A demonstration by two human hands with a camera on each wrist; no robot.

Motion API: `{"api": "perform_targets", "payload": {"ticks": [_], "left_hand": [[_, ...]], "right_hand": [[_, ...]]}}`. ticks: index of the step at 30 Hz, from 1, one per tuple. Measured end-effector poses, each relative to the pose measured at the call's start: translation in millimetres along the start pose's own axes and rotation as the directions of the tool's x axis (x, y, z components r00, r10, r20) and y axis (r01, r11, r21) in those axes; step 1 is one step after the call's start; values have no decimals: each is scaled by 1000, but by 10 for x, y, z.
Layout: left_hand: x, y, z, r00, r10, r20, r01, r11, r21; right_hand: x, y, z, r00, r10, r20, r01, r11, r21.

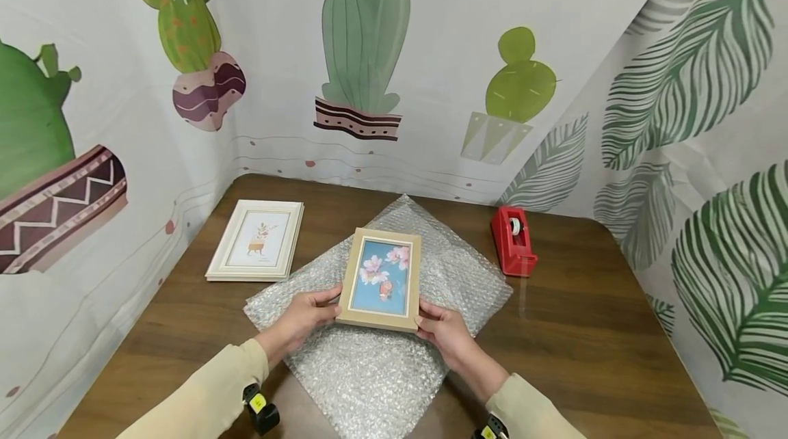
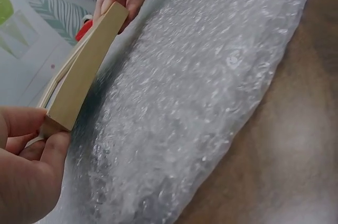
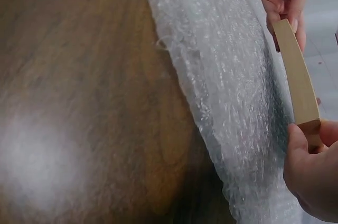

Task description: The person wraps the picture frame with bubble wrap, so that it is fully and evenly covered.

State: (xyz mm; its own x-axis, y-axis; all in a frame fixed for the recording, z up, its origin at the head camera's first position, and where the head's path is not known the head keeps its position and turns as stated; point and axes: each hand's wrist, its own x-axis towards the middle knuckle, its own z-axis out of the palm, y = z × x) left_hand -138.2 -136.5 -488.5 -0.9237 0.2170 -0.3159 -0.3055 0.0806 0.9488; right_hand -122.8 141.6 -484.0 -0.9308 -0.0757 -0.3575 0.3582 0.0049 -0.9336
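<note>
A rectangular picture frame in pale, wood-coloured moulding (image 1: pixel 379 278), showing pink blossoms on blue, is held face up over the middle of the bubble wrap, its near edge lifted clear; whether its far edge touches, I cannot tell. The hands are apart, one at each near corner: the left hand (image 1: pixel 304 319) and the right hand (image 1: pixel 448 333) both pinch it between thumb and fingers. It looks stiff and fairly light, its smooth sides perhaps a little slippery; if the front is glazed, that would be the fragile part, so the thick side rails are the safer hold.

Beneath lies the clear, silvery sheet of bubble wrap (image 1: pixel 375 377), soft and set cornerwise on the brown wood-grain surface (image 1: pixel 585 329). Left of the sheet's middle lies a cream-white rectangular picture frame (image 1: pixel 257 241); beyond its right side stands a red tape dispenser (image 1: pixel 514 244). Behind hangs white cactus-printed cloth (image 1: pixel 277 49).
</note>
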Motion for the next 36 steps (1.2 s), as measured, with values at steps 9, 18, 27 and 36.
{"api": "perform_targets", "payload": {"ticks": [9,18,27,36], "left_hand": [[-58,-68,103,1000,-13,7,13,1000,11],[-65,-107,150,999,-30,-14,30,999,20],[-96,-121,127,998,9,56,-11,1000,29],[-89,-135,131,999,-3,50,1,999,41]], "right_hand": [[-84,43,-89,1000,-3,28,5,999,-54],[-144,90,-119,999,-21,37,25,995,-96],[-173,138,-157,996,-85,40,92,965,-245],[-153,116,-208,991,-118,62,133,923,-362]]}}
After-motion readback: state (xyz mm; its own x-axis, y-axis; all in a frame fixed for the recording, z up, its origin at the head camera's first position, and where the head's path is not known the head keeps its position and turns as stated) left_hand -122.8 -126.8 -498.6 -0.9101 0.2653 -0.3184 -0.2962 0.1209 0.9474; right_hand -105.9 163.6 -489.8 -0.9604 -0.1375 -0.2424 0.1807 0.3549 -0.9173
